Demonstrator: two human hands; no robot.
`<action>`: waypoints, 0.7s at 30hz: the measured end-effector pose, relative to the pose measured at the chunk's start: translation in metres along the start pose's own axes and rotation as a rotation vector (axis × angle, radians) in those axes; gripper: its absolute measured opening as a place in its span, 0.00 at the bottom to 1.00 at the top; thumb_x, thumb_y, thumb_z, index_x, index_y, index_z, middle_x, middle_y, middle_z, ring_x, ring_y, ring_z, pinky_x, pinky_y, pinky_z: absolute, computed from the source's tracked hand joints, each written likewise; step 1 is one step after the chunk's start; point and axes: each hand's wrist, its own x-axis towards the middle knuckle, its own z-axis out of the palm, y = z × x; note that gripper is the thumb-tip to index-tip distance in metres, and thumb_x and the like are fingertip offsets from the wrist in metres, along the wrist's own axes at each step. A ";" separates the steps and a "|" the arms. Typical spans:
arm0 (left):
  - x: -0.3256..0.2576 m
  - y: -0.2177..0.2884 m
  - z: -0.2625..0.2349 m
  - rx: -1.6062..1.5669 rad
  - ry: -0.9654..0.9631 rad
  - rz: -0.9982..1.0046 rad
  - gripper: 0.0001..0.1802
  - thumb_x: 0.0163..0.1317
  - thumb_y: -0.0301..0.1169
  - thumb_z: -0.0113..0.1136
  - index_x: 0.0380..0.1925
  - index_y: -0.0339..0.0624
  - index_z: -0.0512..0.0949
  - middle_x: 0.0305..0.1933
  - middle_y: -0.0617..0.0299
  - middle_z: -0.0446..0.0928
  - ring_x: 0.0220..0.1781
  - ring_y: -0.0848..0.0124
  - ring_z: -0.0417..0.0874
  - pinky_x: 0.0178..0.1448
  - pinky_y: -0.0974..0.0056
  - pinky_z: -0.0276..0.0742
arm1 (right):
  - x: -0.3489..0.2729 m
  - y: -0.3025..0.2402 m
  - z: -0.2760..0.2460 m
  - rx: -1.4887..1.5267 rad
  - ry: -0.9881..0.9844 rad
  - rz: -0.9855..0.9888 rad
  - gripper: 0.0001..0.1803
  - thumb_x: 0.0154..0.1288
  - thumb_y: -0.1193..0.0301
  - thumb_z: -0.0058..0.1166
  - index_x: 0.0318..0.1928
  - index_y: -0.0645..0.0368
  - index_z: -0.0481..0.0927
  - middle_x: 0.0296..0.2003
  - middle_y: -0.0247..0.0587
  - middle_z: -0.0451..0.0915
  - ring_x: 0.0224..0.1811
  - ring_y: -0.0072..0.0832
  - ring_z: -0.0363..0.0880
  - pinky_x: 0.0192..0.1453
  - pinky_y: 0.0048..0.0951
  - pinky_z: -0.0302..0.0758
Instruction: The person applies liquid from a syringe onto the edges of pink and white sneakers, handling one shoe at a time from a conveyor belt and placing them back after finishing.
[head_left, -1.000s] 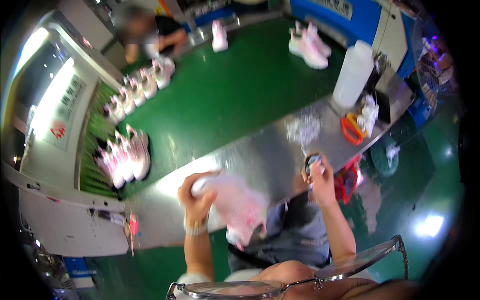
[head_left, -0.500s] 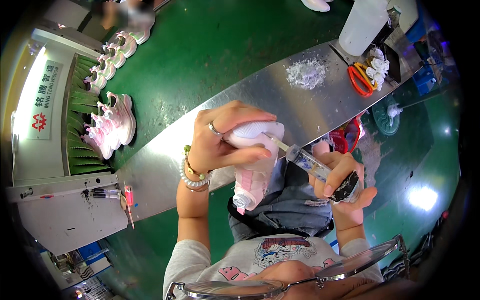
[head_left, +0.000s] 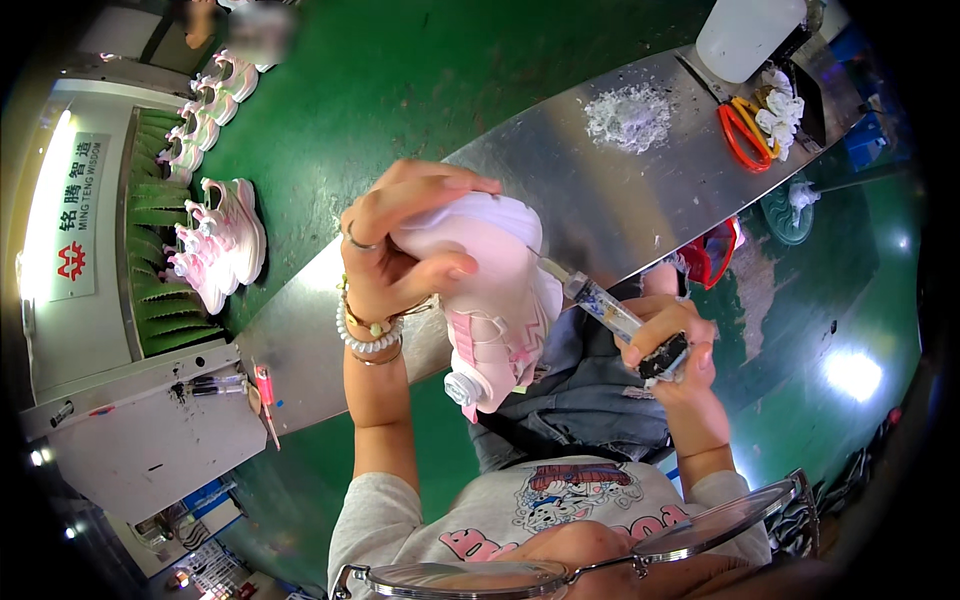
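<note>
Your left hand (head_left: 400, 250) is gripping the pink-and-white shoe (head_left: 495, 300), holding it above the near edge of the metal workbench (head_left: 600, 190). Your right hand (head_left: 665, 345) is clenching a clear syringe-like applicator (head_left: 605, 305), its tip touching the shoe's side. Orange scissors (head_left: 740, 135) are lying near the bench's far right corner.

Just beyond the hands, the steel counter (head_left: 560, 190) lies bare, giving open passage straight ahead. Farther to the right of the right hand (head_left: 668, 345), a heap of white scraps (head_left: 627, 115), orange scissors (head_left: 742, 135) and a white jug (head_left: 745, 35) crowd the counter's far end. Left of the left hand (head_left: 400, 250), a red pen (head_left: 266, 395) lies at the counter's near end, and pink shoes (head_left: 222, 240) line the green belt (head_left: 400, 90) beyond.
</note>
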 end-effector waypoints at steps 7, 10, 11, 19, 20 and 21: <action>-0.021 -0.018 -0.011 0.053 0.195 0.010 0.18 0.62 0.39 0.58 0.40 0.35 0.70 0.42 0.37 0.77 0.39 0.55 0.82 0.39 0.59 0.79 | -0.033 0.044 0.017 0.164 0.102 0.119 0.32 0.71 0.51 0.32 0.28 0.70 0.76 0.20 0.45 0.78 0.16 0.29 0.73 0.21 0.26 0.67; -0.031 -0.028 -0.021 0.199 0.231 -0.021 0.17 0.62 0.40 0.58 0.39 0.36 0.68 0.42 0.36 0.76 0.40 0.55 0.81 0.42 0.58 0.77 | -0.041 0.048 0.019 0.149 0.108 0.169 0.30 0.71 0.54 0.32 0.29 0.69 0.76 0.20 0.44 0.78 0.16 0.28 0.73 0.21 0.25 0.67; -0.034 -0.027 -0.018 0.137 0.284 -0.091 0.20 0.63 0.41 0.57 0.43 0.39 0.63 0.42 0.37 0.77 0.41 0.55 0.81 0.45 0.58 0.76 | -0.043 0.046 0.017 0.156 0.082 0.178 0.28 0.71 0.56 0.31 0.29 0.69 0.76 0.21 0.44 0.78 0.16 0.28 0.73 0.21 0.25 0.67; -0.041 -0.043 -0.026 0.141 0.405 -0.213 0.24 0.65 0.42 0.53 0.50 0.44 0.55 0.43 0.38 0.76 0.46 0.56 0.79 0.53 0.56 0.72 | -0.065 0.044 0.008 0.097 0.069 0.146 0.29 0.72 0.56 0.31 0.29 0.69 0.76 0.20 0.45 0.77 0.14 0.28 0.71 0.19 0.26 0.65; -0.043 -0.046 -0.026 0.138 0.404 -0.218 0.24 0.65 0.42 0.53 0.50 0.44 0.55 0.43 0.38 0.76 0.46 0.56 0.79 0.53 0.56 0.72 | -0.068 0.044 0.007 0.080 0.071 0.135 0.29 0.72 0.56 0.31 0.29 0.69 0.76 0.19 0.45 0.77 0.14 0.28 0.71 0.19 0.26 0.65; -0.045 -0.048 -0.026 0.135 0.436 -0.245 0.23 0.65 0.42 0.53 0.51 0.44 0.55 0.43 0.38 0.76 0.47 0.56 0.78 0.53 0.56 0.72 | -0.069 0.044 0.006 0.080 0.074 0.139 0.29 0.72 0.56 0.31 0.29 0.69 0.76 0.19 0.45 0.77 0.14 0.28 0.71 0.19 0.26 0.65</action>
